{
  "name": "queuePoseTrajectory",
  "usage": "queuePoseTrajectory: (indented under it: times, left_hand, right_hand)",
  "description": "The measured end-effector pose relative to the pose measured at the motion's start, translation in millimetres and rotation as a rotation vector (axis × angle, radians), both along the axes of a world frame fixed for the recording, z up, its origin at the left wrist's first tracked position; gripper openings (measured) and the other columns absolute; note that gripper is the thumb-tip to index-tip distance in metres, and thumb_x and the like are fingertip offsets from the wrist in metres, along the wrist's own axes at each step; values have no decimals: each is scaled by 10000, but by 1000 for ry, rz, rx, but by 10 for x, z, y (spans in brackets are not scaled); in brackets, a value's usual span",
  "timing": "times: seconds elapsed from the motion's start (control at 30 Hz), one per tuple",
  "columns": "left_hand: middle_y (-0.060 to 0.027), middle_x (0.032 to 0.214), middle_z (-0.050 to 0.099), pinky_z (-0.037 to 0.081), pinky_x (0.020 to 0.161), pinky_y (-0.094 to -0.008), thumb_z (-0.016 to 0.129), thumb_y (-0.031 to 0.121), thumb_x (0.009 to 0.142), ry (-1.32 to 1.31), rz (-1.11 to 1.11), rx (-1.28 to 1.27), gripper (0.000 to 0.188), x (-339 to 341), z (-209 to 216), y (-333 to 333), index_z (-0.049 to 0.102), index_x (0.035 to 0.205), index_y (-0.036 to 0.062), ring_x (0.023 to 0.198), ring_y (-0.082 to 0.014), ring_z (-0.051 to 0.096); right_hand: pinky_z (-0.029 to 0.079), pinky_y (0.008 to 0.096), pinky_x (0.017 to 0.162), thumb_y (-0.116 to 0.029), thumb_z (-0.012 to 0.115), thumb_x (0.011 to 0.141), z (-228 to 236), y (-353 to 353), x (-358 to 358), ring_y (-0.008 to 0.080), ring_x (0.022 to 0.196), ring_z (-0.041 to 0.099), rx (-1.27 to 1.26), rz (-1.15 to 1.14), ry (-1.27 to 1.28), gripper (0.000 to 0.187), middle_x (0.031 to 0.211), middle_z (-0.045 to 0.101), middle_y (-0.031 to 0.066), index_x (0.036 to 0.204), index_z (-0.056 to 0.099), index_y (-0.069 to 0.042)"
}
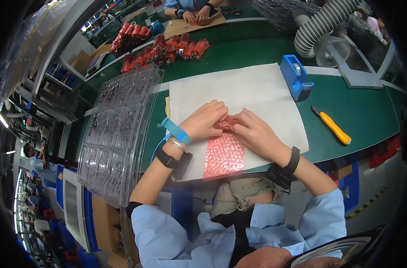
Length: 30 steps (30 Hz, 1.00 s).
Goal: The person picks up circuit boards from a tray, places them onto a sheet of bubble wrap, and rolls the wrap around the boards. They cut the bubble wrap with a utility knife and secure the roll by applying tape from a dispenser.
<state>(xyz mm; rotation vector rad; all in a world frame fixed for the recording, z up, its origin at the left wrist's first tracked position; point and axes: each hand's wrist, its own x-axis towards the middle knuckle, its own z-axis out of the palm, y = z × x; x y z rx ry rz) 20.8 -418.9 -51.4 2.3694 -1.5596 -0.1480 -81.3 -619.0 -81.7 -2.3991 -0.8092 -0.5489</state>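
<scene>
A strip of red bubble wrap (224, 156) lies on the white sheet in front of me, its near end reaching past the table's front edge. At its far end the wrap is bunched into a roll. My left hand (208, 118) closes on the left end of that roll, with a blue strap around the wrist. From the other side, my right hand (256, 133) grips the roll's right end, fingers curled over it. Whatever may lie inside the roll is hidden.
The white sheet (266, 89) covers the green table. Clear plastic trays (118, 129) of small parts stand left. A blue tape dispenser (296, 78) and yellow-handled cutter (333, 126) are right. Red wrapped bundles (163, 50) pile up at the back, near a co-worker's hands (196, 17).
</scene>
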Motion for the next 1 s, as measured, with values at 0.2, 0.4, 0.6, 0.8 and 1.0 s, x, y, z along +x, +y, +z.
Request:
queuePoseTrajectory:
  times: [0.2,0.4,0.6,0.8,1.0]
  left_hand:
    - [-113,846,461,395,746,-344,746,172,702,250,-22,-88,328,20,-6,51,445,771,62,817,-303,465]
    - [-100,798,464,372,785,-349,717,191,783,-27,53,4,314,-268,-26,29,435,736,60,780,-262,465]
    - [-103,773,512,366,801,-356,702,199,798,-83,63,-20,245,-363,51,-13,508,800,50,760,-264,491]
    - [-118,778,563,405,810,-378,736,203,738,330,233,70,334,-326,200,-84,580,984,39,806,-290,563]
    - [-152,835,583,461,771,-422,757,212,705,-230,37,0,471,-276,-87,-174,534,1077,30,819,-330,587]
  right_hand:
    - [455,396,992,-59,647,739,38,19,-21,296,1157,538,-149,41,-112,280,1204,564,124,1016,615,-34]
    - [438,386,1009,-140,640,781,25,56,-481,279,1154,546,-206,115,-227,329,1219,576,126,1090,636,-26]
    - [435,373,1004,-214,651,816,-164,208,-772,274,1144,548,-79,161,3,332,1179,602,131,1083,648,-16]
    - [452,366,972,-240,662,829,-210,206,-716,284,1121,554,-57,198,30,333,1131,613,136,1067,634,-9]
    - [476,382,929,-249,680,819,-125,217,-664,293,1085,564,-81,197,26,346,1171,588,151,1062,609,-13]
